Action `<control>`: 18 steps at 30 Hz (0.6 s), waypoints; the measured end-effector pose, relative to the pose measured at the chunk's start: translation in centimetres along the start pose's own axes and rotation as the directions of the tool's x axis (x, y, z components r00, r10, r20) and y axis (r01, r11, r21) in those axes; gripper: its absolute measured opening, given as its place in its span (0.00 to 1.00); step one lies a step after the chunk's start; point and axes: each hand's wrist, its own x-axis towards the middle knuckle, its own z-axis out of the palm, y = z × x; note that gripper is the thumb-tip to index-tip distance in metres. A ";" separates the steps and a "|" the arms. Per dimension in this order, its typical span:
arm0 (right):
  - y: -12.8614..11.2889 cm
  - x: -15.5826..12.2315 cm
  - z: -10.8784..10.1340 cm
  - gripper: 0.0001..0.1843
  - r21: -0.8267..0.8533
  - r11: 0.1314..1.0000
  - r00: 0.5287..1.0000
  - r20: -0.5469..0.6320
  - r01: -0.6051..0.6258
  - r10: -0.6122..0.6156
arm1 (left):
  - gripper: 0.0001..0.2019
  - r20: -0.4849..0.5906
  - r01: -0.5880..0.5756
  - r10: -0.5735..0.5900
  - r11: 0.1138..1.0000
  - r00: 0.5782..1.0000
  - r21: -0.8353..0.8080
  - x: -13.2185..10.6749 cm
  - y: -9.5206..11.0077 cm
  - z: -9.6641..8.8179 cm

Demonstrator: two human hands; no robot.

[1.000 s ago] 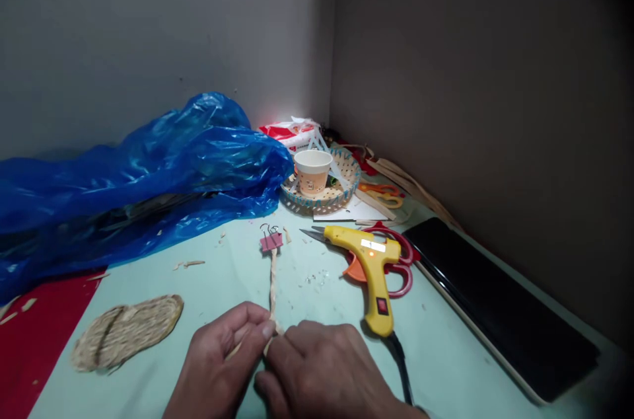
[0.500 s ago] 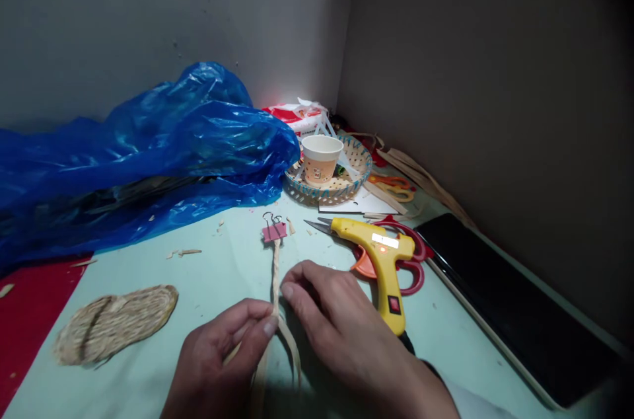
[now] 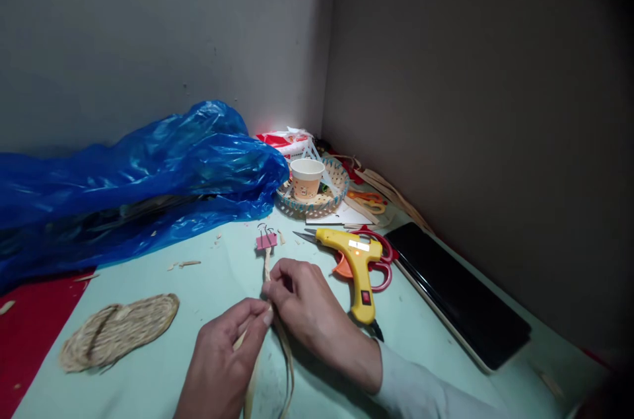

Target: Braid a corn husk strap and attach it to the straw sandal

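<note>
A pale straw braid [image 3: 268, 266] runs toward me from a pink binder clip [image 3: 266, 241] that grips its far end. My left hand [image 3: 225, 349] pinches the braid's near end between thumb and forefinger. Just beyond it, my right hand [image 3: 310, 306] is closed on the braid, thumb and fingertips together. Loose straw strands [image 3: 286, 356] hang below the hands toward the near edge. To the left lies a woven straw sole [image 3: 121, 332] with a dark band across it.
A yellow glue gun [image 3: 364, 267] lies on red-handled scissors [image 3: 389, 277], right of my hands. Farther right is a black phone-like slab [image 3: 456, 293]. Behind are a blue plastic bag [image 3: 163, 174] and a paper cup [image 3: 307, 180] in a woven basket [image 3: 339, 184]. Straw scraps dot the table.
My right hand has moved left and closed on the braid just above my left hand. The loose strands hang straighter. The camera view has shifted slightly.
</note>
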 end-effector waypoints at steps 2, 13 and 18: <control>0.2 0.2 -0.1 0.10 0.041 0.999 1.000 0.004 0.004 -0.004 | 0.13 -0.007 -0.016 0.016 1.000 1.000 -0.002 -0.1 0.1 0.1; 0.0 1.4 0.3 0.09 0.075 0.997 0.999 -0.030 -0.025 0.028 | 0.11 -0.023 -0.026 0.026 1.000 0.999 0.009 0.2 0.4 0.2; 0.1 -1.2 -1.2 0.08 0.055 0.998 0.997 0.074 0.027 -0.031 | 0.12 0.014 -0.022 0.023 0.995 1.000 -0.095 -0.3 0.9 0.0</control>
